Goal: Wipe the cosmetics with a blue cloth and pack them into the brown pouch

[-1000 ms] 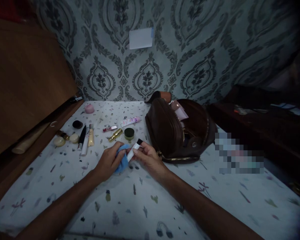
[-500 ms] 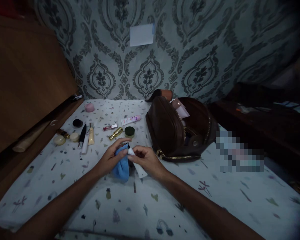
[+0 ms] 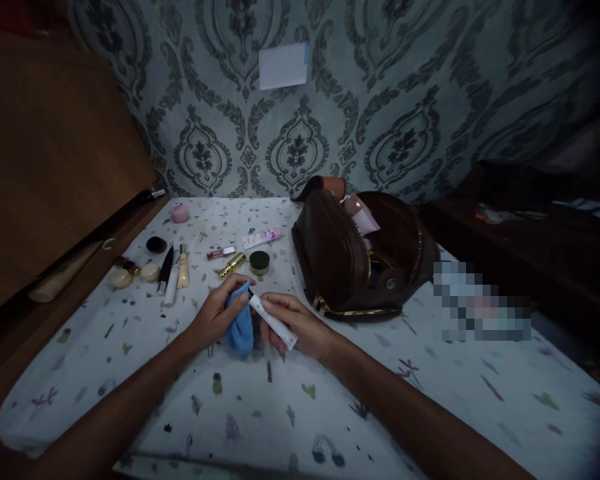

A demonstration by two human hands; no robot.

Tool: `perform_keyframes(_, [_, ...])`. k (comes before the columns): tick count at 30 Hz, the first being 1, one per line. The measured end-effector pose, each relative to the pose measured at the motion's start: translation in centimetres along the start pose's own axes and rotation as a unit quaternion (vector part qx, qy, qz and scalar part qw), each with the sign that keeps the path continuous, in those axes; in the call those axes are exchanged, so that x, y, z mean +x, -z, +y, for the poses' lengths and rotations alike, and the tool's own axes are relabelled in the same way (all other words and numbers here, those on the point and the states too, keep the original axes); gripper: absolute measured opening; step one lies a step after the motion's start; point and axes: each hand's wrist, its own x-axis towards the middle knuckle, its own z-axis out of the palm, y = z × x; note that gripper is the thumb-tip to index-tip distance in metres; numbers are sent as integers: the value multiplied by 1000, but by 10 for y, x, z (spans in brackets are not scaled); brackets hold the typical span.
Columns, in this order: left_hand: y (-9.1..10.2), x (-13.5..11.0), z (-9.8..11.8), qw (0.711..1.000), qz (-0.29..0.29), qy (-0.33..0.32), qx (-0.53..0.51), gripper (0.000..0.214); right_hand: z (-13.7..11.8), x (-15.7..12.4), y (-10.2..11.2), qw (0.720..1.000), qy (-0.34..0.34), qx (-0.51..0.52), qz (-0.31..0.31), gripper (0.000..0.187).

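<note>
Slim white tube [image 3: 274, 323] in right hand's [image 3: 300, 327] grip; left hand [image 3: 215, 319] clutches soft blue cloth [image 3: 240, 323].

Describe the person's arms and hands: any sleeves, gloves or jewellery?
Both forearms are bare to the frame edge; no sleeves show. The left hand and right hand wear no gloves, and no watch, bracelet or ring is visible, though the light is dim.

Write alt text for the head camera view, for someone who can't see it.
A person's left hand grips a blue cloth at the dark-tipped end of a white tube held in the right hand, over a white patterned sheet. An open brown bag lies to the right; small cosmetics lie scattered to the left.
</note>
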Motion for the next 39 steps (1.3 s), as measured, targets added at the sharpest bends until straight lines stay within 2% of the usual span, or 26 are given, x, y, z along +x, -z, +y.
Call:
perform_keyframes(5, [-1,-3,2,996,3,-10,86,28,0,1,0,998,29,-48,5,42])
perform_keyframes(10, [-1,-3,4,995,9,-6,103,27,2,3,1,991,54,-122,29,43])
perform_keyframes(12, [-1,-3,4,995,10,-1,102,27,2,4,1,983,86,-156,47,39])
perform_keyframes(16, [-2,-2,3,995,23,21,97,29,4,3,0,948,177,-241,110,23])
perform_keyframes(18, [-3,-2,2,996,35,25,84,29,6,1,0,925,195,-292,149,18])
perform_keyframes(22, [-5,-1,-1,997,55,47,32,31,9,-1,-1,881,216,-367,204,24])
perform_keyframes(24, [-5,-1,-1,997,61,56,12,31,10,-2,-2,873,228,-371,217,22])
perform_keyframes(27, [-5,-1,0,997,68,47,2,30,7,-1,-2,888,220,-345,211,14])
perform_keyframes(31, [-4,-1,3,997,75,33,6,29,3,0,-1,932,165,-286,146,33])
perform_keyframes(34, [-3,-1,3,997,74,38,8,29,3,0,-1,953,127,-249,116,40])
perform_keyframes(36, [-3,-1,2,996,76,42,8,29,5,1,0,956,127,-236,117,36])
perform_keyframes(39, [-3,0,0,996,81,45,17,28,9,3,1,947,163,-242,136,32])
